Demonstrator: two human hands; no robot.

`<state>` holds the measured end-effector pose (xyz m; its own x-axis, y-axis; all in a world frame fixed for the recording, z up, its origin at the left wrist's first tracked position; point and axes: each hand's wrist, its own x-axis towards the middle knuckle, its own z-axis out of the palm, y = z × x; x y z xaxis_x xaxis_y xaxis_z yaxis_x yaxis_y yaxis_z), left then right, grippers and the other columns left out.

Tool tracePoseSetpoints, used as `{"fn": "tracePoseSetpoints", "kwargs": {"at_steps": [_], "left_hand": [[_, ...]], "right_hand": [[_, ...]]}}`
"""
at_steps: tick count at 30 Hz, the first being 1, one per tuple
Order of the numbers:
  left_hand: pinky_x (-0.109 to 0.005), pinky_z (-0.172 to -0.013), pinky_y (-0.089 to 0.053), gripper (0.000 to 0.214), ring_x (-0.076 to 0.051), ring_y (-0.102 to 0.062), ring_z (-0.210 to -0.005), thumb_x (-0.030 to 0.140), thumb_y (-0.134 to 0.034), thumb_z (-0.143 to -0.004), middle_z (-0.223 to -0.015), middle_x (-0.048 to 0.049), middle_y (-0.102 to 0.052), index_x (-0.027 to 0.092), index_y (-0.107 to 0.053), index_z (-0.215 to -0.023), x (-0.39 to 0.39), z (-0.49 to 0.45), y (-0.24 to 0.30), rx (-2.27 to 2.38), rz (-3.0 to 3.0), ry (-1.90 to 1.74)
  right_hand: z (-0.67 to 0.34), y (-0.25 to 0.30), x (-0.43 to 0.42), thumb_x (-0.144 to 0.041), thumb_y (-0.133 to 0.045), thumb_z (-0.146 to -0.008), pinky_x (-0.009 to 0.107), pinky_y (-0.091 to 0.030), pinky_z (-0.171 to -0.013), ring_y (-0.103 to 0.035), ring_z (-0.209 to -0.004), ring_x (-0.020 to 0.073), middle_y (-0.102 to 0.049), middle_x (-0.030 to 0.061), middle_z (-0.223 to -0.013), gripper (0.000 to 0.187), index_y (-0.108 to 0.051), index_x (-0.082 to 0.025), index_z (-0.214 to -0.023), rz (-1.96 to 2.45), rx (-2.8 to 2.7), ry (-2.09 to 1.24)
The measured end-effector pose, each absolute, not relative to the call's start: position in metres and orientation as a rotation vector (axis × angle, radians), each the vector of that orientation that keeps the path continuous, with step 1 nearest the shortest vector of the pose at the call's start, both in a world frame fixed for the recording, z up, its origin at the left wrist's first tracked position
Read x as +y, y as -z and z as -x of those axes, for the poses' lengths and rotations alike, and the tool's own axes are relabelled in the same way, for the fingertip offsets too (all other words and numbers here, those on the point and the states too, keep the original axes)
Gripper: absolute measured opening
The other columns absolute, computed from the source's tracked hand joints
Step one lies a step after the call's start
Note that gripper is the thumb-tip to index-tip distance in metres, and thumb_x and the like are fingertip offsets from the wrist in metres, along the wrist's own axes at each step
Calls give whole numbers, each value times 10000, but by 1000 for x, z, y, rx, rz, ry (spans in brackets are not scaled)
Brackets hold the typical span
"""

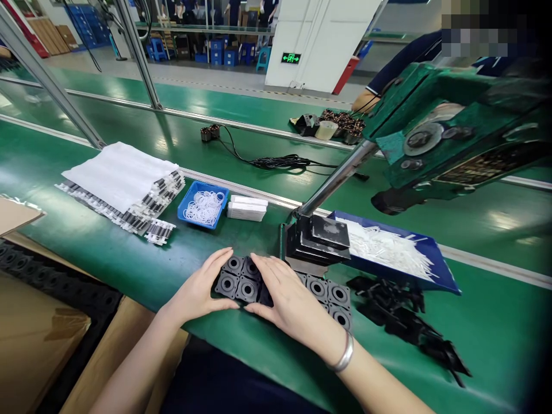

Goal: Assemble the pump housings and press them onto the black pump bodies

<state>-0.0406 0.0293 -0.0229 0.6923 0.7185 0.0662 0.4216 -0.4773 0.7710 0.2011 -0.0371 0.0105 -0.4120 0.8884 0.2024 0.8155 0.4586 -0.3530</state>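
Square black plastic parts (pixel 237 280) with round centre holes lie side by side in rows on the green table. My left hand (pixel 200 290) grips their left side, thumb at the near edge and fingers at the far edge. Across from it, my right hand (pixel 287 296), with a silver bracelet at the wrist, grips the same group from the right and hides part of it. More of these black parts (pixel 334 296) lie beyond my right hand, partly covered by it.
A green hand press (pixel 431 132) rises at the right. Behind its base a blue tray (pixel 448 276) holds white strips. Dark loose pieces (pixel 401 313) lie at right. A small blue bin (pixel 183 215) of white rings, white boxes (pixel 247 208) and a sheet-covered stack (pixel 121 172) stand left.
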Motion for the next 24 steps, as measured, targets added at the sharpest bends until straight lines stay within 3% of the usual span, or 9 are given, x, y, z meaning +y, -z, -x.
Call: {"fn": "tracePoseSetpoints", "kwargs": {"at_steps": [6,24], "left_hand": [[-511,-1220,-272,942,-324,-252,-1487,492,-763,-788,-1620,-129,-220,291,-223,-1533,31,39,14,805,-2130,-543],[-532,-1187,-330,807,-317,-348,-1437,394,-775,-797,-1548,-137,-308,292,-302,-1442,32,48,17,921,-2185,-531]], "right_hand": [[-200,-12,-36,-377,-792,-795,570,-408,-1138,-460,-1351,342,-476,206,-1448,992,-191,-143,-1550,1445,-2347,-280],[-189,-19,-18,-350,-825,-760,562,-408,-1145,-487,-1329,340,-495,240,-1421,918,-319,-65,-1471,1341,-2423,-321]]}}
